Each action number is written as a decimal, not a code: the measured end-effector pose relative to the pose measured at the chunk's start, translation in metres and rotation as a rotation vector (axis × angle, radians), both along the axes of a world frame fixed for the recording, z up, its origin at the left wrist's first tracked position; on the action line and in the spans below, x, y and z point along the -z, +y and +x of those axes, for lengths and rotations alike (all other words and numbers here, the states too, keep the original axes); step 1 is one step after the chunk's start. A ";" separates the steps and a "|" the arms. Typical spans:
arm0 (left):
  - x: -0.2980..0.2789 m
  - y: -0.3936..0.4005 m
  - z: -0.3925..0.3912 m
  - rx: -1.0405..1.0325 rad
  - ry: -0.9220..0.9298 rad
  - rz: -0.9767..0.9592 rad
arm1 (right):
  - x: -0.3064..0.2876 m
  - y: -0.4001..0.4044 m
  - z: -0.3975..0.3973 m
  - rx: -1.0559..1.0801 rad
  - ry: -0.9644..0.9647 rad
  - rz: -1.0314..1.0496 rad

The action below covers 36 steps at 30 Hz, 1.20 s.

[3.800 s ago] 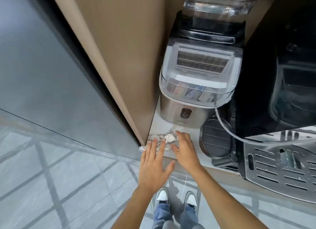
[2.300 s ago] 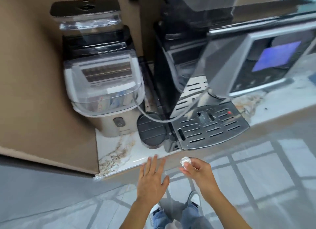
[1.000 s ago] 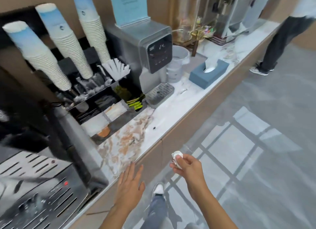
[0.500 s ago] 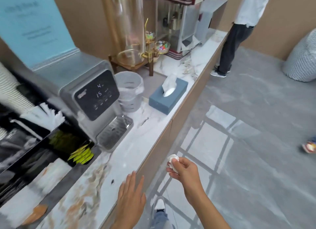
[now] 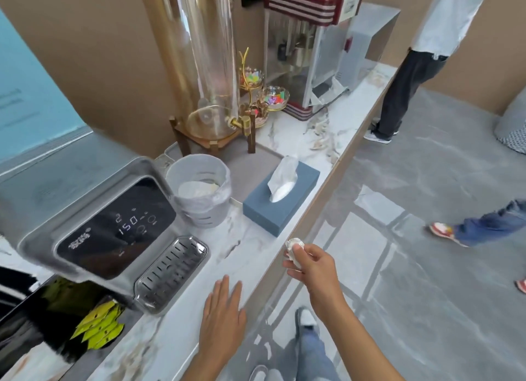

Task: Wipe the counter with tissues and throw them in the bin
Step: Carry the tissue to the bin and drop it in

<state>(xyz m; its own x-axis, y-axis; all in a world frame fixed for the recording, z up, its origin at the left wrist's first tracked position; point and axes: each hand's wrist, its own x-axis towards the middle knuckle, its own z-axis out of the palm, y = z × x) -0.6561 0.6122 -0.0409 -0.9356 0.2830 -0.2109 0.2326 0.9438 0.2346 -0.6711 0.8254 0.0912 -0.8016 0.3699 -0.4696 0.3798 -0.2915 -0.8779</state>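
Marble counter (image 5: 250, 238) runs diagonally across the frame's middle; the small lined bin (image 5: 199, 192) sits centre-left on it. My left hand (image 5: 223, 318), lower centre, lies flat with fingers spread. My right hand (image 5: 313, 266) pinches the crumpled tissue (image 5: 294, 245) just off the counter's edge.

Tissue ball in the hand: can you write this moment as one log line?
right hand: holds crumpled tissue | left hand: open, flat at counter edge | bin: lined, on counter beside tissue box | tissue not yet binned

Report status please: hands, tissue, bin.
Right hand pinches the balled tissue. Left hand open, flat. Bin ahead on the counter, not blocked.
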 end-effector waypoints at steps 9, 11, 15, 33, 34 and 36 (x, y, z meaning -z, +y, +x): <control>-0.001 0.047 -0.070 -0.196 -0.004 0.015 | -0.021 0.034 -0.137 -0.267 0.055 -0.066; -0.001 0.056 -0.080 -0.270 -0.019 -0.005 | -0.029 0.035 -0.165 -0.348 0.053 -0.057; -0.004 0.073 -0.092 -0.462 0.005 0.003 | -0.038 0.028 -0.216 -0.521 0.083 -0.039; -0.003 0.088 -0.097 -0.682 -0.065 0.054 | -0.049 -0.065 -0.293 -0.980 0.415 0.656; -0.004 0.091 -0.099 -0.709 -0.061 0.066 | -0.049 -0.065 -0.294 -1.004 0.426 0.704; -0.004 0.098 -0.101 -0.749 -0.058 0.078 | -0.049 -0.065 -0.296 -1.052 0.444 0.801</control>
<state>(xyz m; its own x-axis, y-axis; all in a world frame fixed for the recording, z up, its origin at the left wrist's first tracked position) -0.7569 0.7100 -0.0368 -0.8715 -0.4086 -0.2710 -0.4798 0.8247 0.2995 -0.9671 0.7607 0.1398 -0.8924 -0.4478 -0.0551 -0.2466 0.5864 -0.7715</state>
